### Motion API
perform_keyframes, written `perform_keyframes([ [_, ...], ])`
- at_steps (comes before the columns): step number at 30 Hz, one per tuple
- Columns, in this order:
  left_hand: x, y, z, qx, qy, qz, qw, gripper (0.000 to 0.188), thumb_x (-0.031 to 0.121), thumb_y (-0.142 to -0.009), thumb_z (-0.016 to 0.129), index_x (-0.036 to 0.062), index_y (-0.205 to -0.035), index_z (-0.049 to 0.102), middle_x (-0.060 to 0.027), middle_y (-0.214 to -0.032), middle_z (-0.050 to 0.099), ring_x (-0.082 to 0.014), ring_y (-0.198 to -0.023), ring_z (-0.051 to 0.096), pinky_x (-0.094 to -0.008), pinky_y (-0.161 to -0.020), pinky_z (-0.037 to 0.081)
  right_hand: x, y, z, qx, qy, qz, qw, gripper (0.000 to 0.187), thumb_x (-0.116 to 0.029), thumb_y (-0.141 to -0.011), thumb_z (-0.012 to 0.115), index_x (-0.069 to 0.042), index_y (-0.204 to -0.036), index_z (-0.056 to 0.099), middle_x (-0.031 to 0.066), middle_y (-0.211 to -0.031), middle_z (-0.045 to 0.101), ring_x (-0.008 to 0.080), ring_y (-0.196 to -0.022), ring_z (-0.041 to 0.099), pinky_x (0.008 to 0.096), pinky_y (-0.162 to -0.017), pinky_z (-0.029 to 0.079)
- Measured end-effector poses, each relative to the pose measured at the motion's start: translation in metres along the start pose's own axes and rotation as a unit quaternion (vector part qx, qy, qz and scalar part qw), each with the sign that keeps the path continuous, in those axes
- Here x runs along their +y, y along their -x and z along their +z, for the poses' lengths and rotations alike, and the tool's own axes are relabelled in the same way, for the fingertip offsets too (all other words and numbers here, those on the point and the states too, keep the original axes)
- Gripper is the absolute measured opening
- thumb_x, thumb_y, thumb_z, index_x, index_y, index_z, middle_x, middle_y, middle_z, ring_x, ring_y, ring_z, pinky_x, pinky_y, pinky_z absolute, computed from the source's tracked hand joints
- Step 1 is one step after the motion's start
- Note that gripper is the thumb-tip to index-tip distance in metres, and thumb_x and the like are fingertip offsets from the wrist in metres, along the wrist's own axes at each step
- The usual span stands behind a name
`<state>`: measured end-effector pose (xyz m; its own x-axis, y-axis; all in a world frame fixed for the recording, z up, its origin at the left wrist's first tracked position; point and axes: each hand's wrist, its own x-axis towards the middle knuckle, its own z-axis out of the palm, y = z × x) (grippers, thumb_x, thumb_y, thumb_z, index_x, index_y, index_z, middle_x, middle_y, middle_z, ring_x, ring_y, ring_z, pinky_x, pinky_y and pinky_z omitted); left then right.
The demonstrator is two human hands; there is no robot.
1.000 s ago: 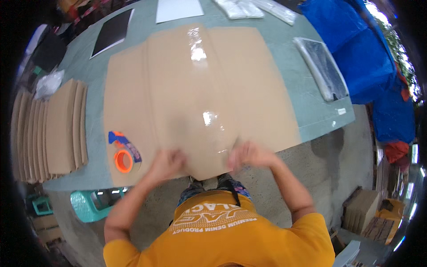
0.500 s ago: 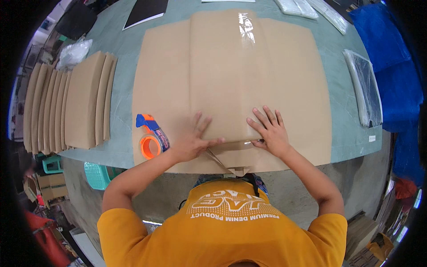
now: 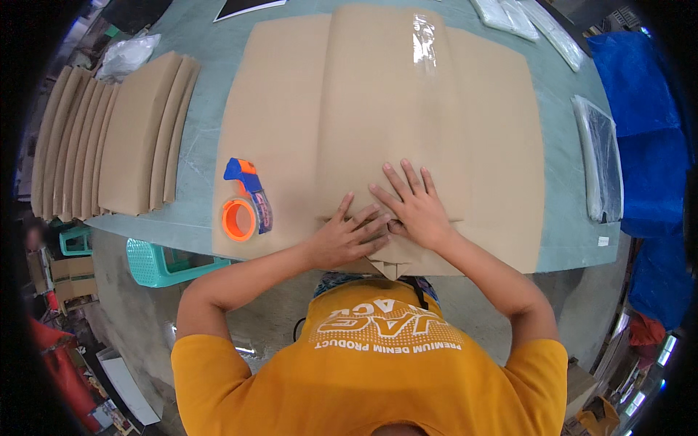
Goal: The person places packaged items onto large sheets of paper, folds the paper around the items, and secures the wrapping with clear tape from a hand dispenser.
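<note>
A flat parcel wrapped in brown paper [image 3: 385, 109] lies lengthwise before me, on a wider brown paper sheet [image 3: 505, 152]. A shiny strip of clear tape [image 3: 424, 42] runs down its far end. My left hand [image 3: 347, 234] lies on the folded near end of the wrapping, fingers apart. Beside it my right hand [image 3: 416, 207] presses flat on the parcel's near part with its fingers spread. Below the hands, a folded paper point [image 3: 394, 269] sticks out at the table edge. Part of the fold is hidden under my hands.
An orange and blue tape dispenser [image 3: 240, 218] lies on the sheet's left side. Folded brown packages [image 3: 138, 134] stand in a row at the left of the green table [image 3: 200, 174]. Clear-wrapped packs [image 3: 602, 156] lie at the right. A teal stool [image 3: 145, 261] is below the table's left edge.
Both hands have moved inward, closer together over the parcel's near end. The open paper flap there is now pressed down, and the right hand has shifted left.
</note>
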<state>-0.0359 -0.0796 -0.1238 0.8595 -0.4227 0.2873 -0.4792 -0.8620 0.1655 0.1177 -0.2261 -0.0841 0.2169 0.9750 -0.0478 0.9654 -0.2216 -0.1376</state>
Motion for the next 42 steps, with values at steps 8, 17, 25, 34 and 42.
perform_keyframes([
  [8, 0.003, -0.019, 0.000, 0.075, 0.049, -0.094, 0.992, 0.022, 0.018, -0.064, 0.063, 0.0058, -0.078, 0.053, -0.0122, -0.110, 0.056, -0.0297, -0.110, 0.051, -0.0500, -0.101, 0.032, 0.072, 0.026, -0.018, -0.071, -0.166, -0.103, 0.978, 0.069, -0.042, -0.072, 0.065, -0.024, -0.133, 0.038, 0.0076, -0.142, 0.028, 0.0303, -0.131, 0.025, 0.0507, -0.105, 0.021],
  [17, -0.007, -0.056, -0.013, 0.128, 0.022, -0.307, 0.943, 0.034, 0.032, -0.067, 0.071, 0.0071, -0.065, 0.048, -0.0065, -0.070, 0.052, -0.0256, -0.068, 0.055, -0.0373, -0.056, 0.044, 0.070, 0.050, -0.003, 0.095, -0.138, 0.047, 0.985, 0.041, -0.036, -0.070, 0.069, -0.016, -0.104, 0.061, -0.0002, -0.114, 0.055, 0.0241, -0.113, 0.043, 0.0457, -0.095, 0.031],
  [25, -0.023, -0.095, -0.004, 0.035, -0.003, -0.549, 0.835, 0.038, 0.042, -0.075, 0.064, 0.0076, -0.073, 0.050, -0.0099, -0.080, 0.056, -0.0280, -0.075, 0.056, -0.0386, -0.057, 0.044, -0.016, -0.008, 0.014, 0.232, -0.640, 0.095, 0.727, 0.014, -0.016, -0.086, 0.058, -0.002, -0.087, 0.058, 0.0055, -0.079, 0.058, 0.0158, -0.072, 0.056, 0.0290, -0.065, 0.048],
  [34, -0.041, 0.081, -0.060, 0.073, -0.106, -0.722, 0.680, 0.062, 0.026, -0.080, 0.060, 0.0075, -0.133, 0.033, -0.0226, -0.100, 0.059, -0.0352, -0.083, 0.058, -0.0420, -0.074, 0.046, 0.002, -0.018, 0.026, 0.160, -0.855, 0.132, 0.475, 0.024, -0.020, -0.091, 0.051, 0.003, -0.091, 0.057, 0.0082, -0.080, 0.060, 0.0162, -0.072, 0.059, 0.0291, -0.067, 0.051],
  [42, -0.035, -0.103, -0.129, -0.049, 0.264, -0.200, 0.942, 0.025, 0.025, -0.085, 0.054, 0.0176, -0.107, 0.063, -0.0139, -0.089, 0.065, -0.0267, -0.069, 0.063, -0.0341, -0.067, 0.050, 0.018, -0.014, 0.034, 0.251, -0.932, 0.098, 0.242, 0.047, -0.042, -0.093, 0.040, 0.001, -0.109, 0.050, 0.0097, -0.099, 0.059, 0.0182, -0.088, 0.059, 0.0302, -0.076, 0.051],
])
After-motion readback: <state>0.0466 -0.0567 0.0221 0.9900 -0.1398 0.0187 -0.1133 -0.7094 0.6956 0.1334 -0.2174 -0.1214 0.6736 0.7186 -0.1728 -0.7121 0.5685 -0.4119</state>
